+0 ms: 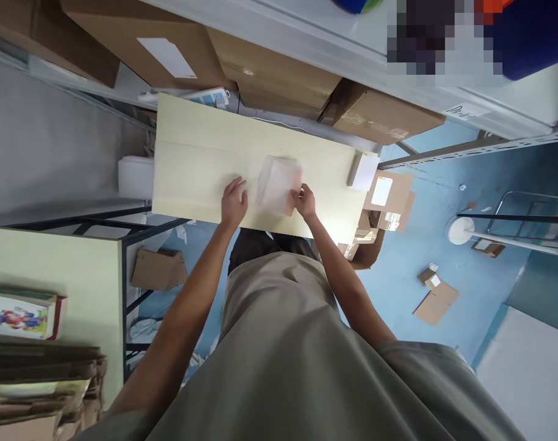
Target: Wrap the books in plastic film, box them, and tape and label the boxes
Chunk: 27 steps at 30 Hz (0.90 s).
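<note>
A pale yellow tabletop (327, 171) lies before me. On its left part is a thin, whitish see-through sheet (191, 174). My left hand (234, 202) is over the sheet's right part, its fingers apart and nothing in them. In the middle of the table, a flat whitish rectangular item (276, 185) with a pinkish right edge is smeared by motion, so its exact kind cannot be told. My right hand (305, 202) pinches that item at its lower right edge.
A white box (365, 171) stands at the table's right end. Cardboard boxes (279, 73) line the shelf behind. To the left, another table (90, 263) bears a picture box (21, 313) and stacked flattened cardboard (40, 386). Opened cartons (389, 196) and a white stand (462, 229) are at right.
</note>
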### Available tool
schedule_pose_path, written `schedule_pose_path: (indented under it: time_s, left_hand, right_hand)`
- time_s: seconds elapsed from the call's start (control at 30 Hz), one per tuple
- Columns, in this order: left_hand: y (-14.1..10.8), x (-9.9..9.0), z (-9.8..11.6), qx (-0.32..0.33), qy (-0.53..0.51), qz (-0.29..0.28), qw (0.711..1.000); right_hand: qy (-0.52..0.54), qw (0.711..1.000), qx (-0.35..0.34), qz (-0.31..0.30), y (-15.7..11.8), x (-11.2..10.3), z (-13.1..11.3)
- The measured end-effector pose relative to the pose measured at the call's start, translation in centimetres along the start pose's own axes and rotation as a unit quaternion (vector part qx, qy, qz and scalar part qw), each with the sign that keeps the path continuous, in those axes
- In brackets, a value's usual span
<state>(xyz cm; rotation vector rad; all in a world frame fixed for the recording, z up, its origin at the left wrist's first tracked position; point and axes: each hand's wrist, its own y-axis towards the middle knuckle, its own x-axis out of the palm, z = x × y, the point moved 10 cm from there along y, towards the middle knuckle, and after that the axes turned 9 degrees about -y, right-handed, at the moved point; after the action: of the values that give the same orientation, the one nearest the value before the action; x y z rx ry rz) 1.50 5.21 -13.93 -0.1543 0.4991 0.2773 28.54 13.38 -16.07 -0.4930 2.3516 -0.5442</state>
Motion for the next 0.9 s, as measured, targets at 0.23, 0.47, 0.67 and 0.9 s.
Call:
schedule_pose_path:
  time_s: [0.23, 0.47, 0.67, 0.9]
  left_hand:
    - [-0.2, 9.5, 0.7, -0.13, -0.122, -0.132, 0.975]
    - [0.8, 9.6, 1.2, -0.179, -0.176, -0.176, 0.952]
    - [2.0, 5.2, 1.0, -0.206, -0.239, -0.121, 0.941]
    - [2.3, 0.3, -2.4, -0.242, -0.21, -0.068, 0.945]
  right_hand:
    - [-0.069, 0.997, -0.002, 0.031, -1.9, -3.1, -2.2]
    - [-0.192, 0.98, 0.011, 0.052, -4.1, -0.8, -8.5]
    - [-0.259, 0.965, 0.008, 0.031, -4.4, 3.7, -12.9]
    - [-0.195, 0.981, 0.005, -0.007, -3.0, 5.7, -11.4]
